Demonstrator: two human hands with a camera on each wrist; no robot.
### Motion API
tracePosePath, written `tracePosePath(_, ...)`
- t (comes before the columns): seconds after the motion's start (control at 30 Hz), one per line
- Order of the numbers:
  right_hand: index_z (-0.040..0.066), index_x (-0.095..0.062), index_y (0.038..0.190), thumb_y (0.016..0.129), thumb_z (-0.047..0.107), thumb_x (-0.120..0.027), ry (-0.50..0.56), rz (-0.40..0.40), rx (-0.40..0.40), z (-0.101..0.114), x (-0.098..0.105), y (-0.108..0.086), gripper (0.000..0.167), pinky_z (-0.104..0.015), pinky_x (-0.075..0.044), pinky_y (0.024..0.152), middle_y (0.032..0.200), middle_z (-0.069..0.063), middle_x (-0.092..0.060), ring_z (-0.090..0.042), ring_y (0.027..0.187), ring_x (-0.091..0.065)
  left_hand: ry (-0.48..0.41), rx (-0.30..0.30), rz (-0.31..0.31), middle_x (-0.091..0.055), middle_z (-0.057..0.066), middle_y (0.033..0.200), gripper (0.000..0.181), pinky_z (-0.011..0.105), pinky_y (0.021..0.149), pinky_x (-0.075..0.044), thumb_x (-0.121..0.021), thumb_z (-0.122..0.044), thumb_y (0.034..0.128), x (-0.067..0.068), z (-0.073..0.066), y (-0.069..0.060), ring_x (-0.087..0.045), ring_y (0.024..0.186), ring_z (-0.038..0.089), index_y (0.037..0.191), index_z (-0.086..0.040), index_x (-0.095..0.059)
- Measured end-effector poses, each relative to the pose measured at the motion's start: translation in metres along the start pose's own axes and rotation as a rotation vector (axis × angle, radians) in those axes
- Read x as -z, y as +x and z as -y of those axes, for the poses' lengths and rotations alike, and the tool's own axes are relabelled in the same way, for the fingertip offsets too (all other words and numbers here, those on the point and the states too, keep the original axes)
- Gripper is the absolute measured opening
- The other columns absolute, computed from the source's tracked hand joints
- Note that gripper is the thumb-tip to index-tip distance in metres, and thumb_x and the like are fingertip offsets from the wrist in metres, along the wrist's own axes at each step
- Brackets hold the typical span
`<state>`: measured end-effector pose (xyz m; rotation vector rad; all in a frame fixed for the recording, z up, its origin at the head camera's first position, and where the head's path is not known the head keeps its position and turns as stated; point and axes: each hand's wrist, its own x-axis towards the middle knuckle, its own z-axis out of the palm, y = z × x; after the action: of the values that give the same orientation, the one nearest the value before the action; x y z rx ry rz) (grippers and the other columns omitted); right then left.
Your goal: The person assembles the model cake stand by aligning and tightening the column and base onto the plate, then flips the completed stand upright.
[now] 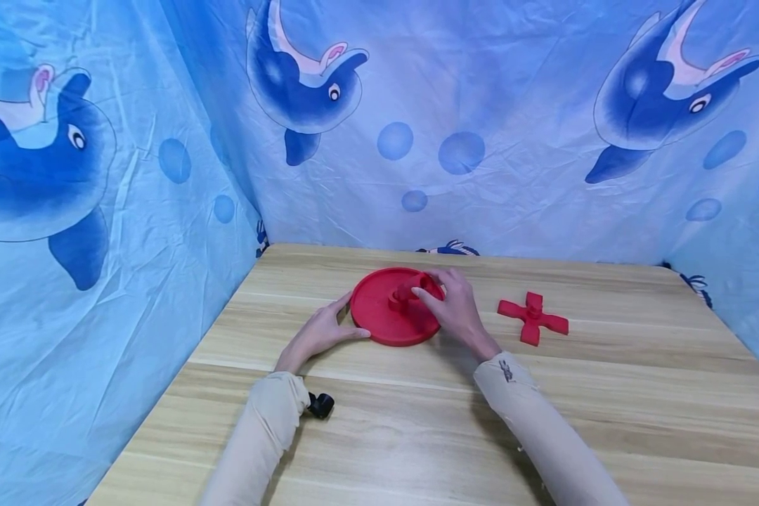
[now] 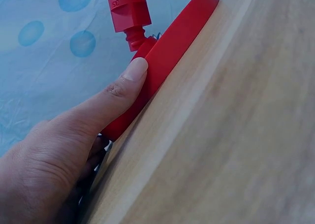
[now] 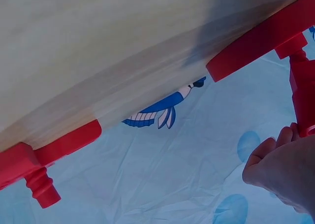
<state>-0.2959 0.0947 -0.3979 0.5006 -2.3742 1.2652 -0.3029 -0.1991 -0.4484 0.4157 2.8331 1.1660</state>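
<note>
A red round base [image 1: 374,303] lies flat on the table, with a raised collar at its centre. My left hand [image 1: 319,332] holds the base's left edge, its thumb [image 2: 135,70] against the rim and its fingers around the far side. A red post [image 2: 129,10] with a threaded lower end stands tilted at the collar; how far the thread sits inside cannot be made out. My right hand [image 1: 457,303] grips the post's upper end between thumb and fingers. To the right lies a red four-armed cross piece [image 1: 533,319], untouched, with a threaded stub [image 3: 44,188] at its middle.
The wood-grain table [image 1: 392,436] extends on all sides of the base. A blue dolphin-print curtain [image 1: 519,197] hangs behind it and at both sides. At the left cuff sits a small black device [image 1: 321,405].
</note>
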Motion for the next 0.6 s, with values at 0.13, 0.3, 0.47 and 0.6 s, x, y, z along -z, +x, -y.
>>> tracePosePath(0.13,0.004,-0.068,0.132,0.093,0.021,-0.081,-0.029,0.012,-0.005,0.002,-0.002,0.004,0.046,-0.047,-0.056,0.093,0.123,-0.013,-0.063,-0.028,0.115,-0.057,0.006,0.000,0.000,-0.037,0.012,0.163,0.114,0.057,0.118,-0.031,-0.082,-0.069,0.0754,0.000,0.001,0.000,-0.032,0.151,0.033,0.165,-0.019,-0.031)
tracePosePath(0.3,0.004,-0.067,0.134,0.093,0.021,-0.081,-0.038,0.024,0.005,0.005,-0.005,0.009,0.047,-0.046,-0.058,0.090,0.124,-0.014,-0.063,-0.029,0.116,-0.056,0.004,0.005,0.003,-0.037,0.011,0.164,0.114,0.056,0.118,-0.032,-0.082,-0.069,0.0754,0.000,0.001,0.000,-0.032,0.150,0.033,0.165,-0.020,-0.031)
tracePosePath(0.47,0.002,-0.067,0.135,0.093,0.020,-0.080,-0.050,0.042,-0.006,0.007,-0.008,0.012,0.048,-0.046,-0.057,0.089,0.122,-0.015,-0.062,-0.030,0.116,-0.054,0.006,-0.005,0.002,-0.039,0.012,0.162,0.113,0.056,0.118,-0.033,-0.082,-0.068,0.0760,0.000,0.002,0.001,-0.035,0.149,0.033,0.165,-0.021,-0.031)
tracePosePath(0.6,0.002,-0.067,0.136,0.094,0.021,-0.080,-0.055,0.048,-0.016,0.008,-0.009,0.013,0.048,-0.046,-0.056,0.091,0.124,-0.015,-0.061,-0.031,0.118,-0.053,0.003,-0.008,0.005,-0.040,0.011,0.162,0.113,0.056,0.118,-0.033,-0.082,-0.068,0.0758,-0.001,0.002,0.000,-0.035,0.149,0.033,0.165,-0.021,-0.031)
